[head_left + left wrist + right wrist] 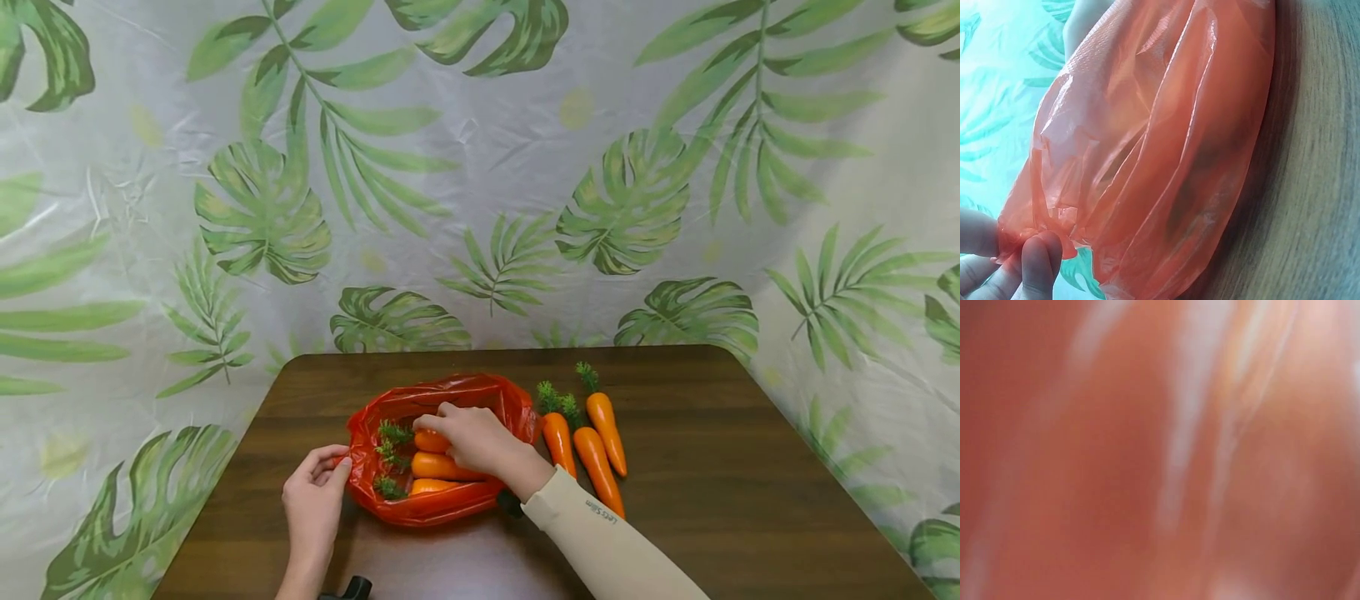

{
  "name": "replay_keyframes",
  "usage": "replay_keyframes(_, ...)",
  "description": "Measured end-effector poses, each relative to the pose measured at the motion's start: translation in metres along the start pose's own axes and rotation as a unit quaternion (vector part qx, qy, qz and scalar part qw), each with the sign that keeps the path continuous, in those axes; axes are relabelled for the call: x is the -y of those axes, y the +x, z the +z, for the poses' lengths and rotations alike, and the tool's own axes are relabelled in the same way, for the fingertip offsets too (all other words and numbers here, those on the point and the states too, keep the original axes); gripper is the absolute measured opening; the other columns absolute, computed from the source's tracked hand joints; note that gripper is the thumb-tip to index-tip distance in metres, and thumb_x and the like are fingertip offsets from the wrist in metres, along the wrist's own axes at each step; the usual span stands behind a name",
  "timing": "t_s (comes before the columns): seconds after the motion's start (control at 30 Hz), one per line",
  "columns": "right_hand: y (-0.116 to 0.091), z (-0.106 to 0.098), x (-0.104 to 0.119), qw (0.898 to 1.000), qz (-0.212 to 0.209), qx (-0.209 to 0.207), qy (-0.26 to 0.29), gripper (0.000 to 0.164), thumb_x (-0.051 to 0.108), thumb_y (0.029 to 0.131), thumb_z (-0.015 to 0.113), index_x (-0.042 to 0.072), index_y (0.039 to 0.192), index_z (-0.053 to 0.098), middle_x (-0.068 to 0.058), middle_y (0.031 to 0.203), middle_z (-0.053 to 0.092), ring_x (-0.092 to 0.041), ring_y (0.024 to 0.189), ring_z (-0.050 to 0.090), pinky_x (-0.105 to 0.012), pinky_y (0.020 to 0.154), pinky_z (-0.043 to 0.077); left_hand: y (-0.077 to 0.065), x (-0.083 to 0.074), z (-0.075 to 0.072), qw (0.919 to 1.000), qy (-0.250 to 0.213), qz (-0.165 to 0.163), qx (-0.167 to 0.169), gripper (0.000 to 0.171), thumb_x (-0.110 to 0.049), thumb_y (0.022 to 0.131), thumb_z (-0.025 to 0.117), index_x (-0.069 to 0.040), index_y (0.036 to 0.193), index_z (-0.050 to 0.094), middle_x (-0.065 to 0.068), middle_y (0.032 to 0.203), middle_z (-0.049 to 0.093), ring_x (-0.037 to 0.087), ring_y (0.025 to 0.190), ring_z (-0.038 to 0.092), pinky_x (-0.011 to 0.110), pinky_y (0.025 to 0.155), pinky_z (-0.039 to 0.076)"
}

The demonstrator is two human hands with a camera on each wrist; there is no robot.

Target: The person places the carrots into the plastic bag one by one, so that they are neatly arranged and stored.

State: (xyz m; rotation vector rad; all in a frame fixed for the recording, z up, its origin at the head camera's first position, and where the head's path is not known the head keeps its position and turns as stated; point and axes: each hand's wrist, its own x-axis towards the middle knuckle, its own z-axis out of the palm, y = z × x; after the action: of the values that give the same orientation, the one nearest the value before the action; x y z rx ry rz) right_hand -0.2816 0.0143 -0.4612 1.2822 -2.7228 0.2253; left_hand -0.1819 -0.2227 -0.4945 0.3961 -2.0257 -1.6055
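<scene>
A red plastic bag (408,512) lies on the table with its mouth spread wide. My left hand (315,492) pinches the bag's left edge between thumb and fingers; the left wrist view shows the gathered plastic (1063,234) at the fingertips. Inside are orange carrots with green tops, among them a middle carrot (442,467) and a front carrot (431,486). My right hand (476,437) reaches into the bag from the right and grips the rearmost carrot (431,441), its fingers hiding part of it. Blurred red plastic (1116,456) fills the right wrist view.
Right of the bag, three more carrots lie on the dark wooden table (697,467): a left one (558,442), a front one (600,473) and a far one (606,432). The right forearm passes close to them. A leaf-patterned curtain (510,183) hangs behind the table.
</scene>
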Motion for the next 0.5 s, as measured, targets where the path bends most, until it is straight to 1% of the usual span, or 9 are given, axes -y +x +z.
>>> replay_keyframes(0.23,0.0021,0.0059,0.0011,1.0,-0.009,0.003,-0.017,0.056,0.012,0.089,0.076,0.038,0.136,0.06,0.004,0.101,0.056,-0.011,0.063,0.048,-0.025,0.052,0.043,0.0005,0.0006,-0.0001,1.0,0.0,0.004,-0.001,0.011,-0.006,0.091,0.074,-0.005,0.102,0.075,0.015,0.093,0.072,0.012,0.073,0.064,0.018,0.061,0.05)
replay_keyframes(0.37,0.002,0.0058,0.0042,1.0,-0.018,0.005,-0.023,0.053,0.012,0.091,0.074,0.038,0.136,0.061,0.004,0.102,0.057,-0.012,0.069,0.052,-0.026,0.055,0.046,0.0,-0.0001,0.0,1.0,0.003,0.003,0.003,0.012,-0.007,0.091,0.074,-0.006,0.102,0.076,0.015,0.094,0.072,0.012,0.073,0.063,0.018,0.06,0.05)
replay_keyframes(0.5,0.0018,0.0062,0.0074,0.999,-0.021,0.007,-0.036,0.05,0.017,0.093,0.074,0.038,0.136,0.062,0.003,0.103,0.057,-0.013,0.073,0.053,-0.026,0.058,0.048,-0.0007,-0.0007,-0.0004,1.0,0.004,-0.001,0.007,0.012,-0.008,0.091,0.074,-0.007,0.103,0.076,0.015,0.094,0.072,0.013,0.073,0.063,0.019,0.06,0.049)
